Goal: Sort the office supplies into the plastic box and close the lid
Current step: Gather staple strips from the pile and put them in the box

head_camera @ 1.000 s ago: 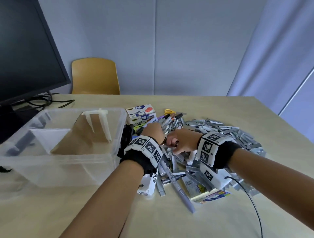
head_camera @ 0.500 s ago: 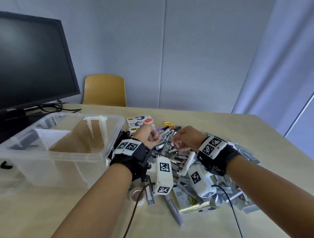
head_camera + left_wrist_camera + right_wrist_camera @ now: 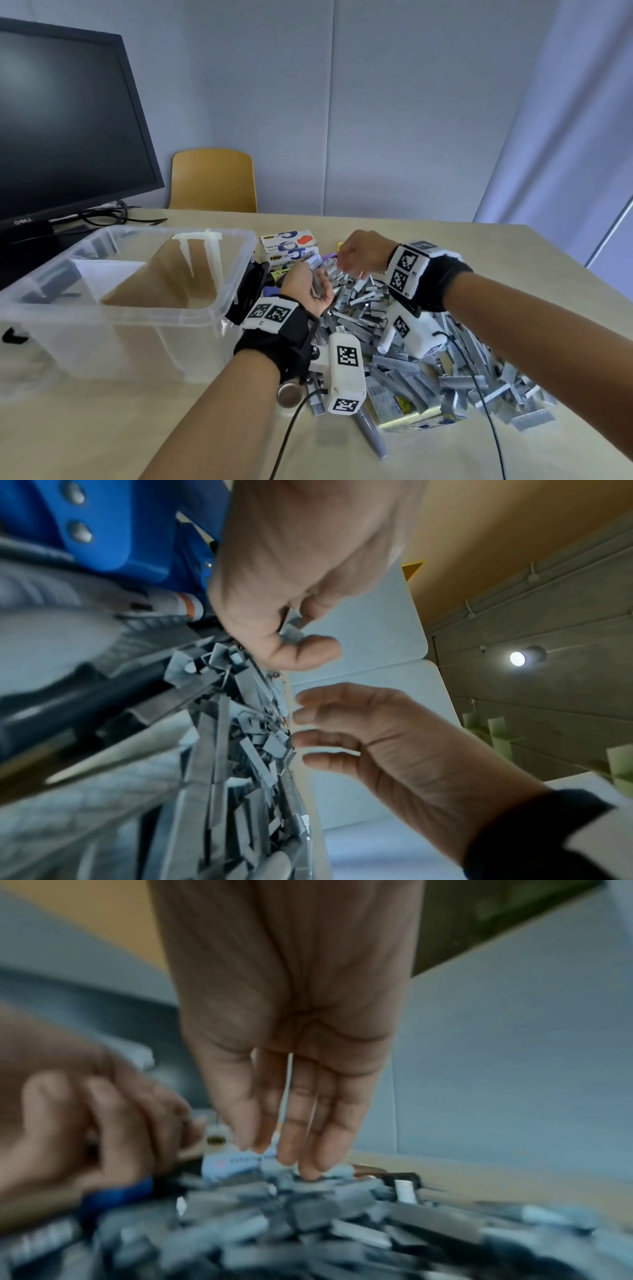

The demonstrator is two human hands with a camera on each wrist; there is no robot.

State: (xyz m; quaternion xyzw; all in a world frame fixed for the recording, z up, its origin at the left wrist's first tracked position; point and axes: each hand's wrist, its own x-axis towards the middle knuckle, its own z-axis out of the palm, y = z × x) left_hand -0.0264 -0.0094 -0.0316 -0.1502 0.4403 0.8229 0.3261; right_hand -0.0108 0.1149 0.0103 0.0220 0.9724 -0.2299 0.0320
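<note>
Fingers, left hand [image 3: 310, 291]: curled round a small bundle of staple strips [image 3: 319, 287], centre of the head view. Fingers, right hand [image 3: 359, 251]: hanging loosely straight above the heap, holding nothing visible.

Staple strips, heap [image 3: 428, 353]: grey metal bars, lower right of frame, on the tabletop [image 3: 102, 428]. Judged light, stiff, brittle along glued seams, slippery in bulk; best taken in small aligned bundles, pinched across the flat sides.

Plastic box [image 3: 130, 329]: clear, open, left of frame, beside the heap. Lid not identified.

Tape dispenser cartons [image 3: 289, 245]: behind the heap.
</note>
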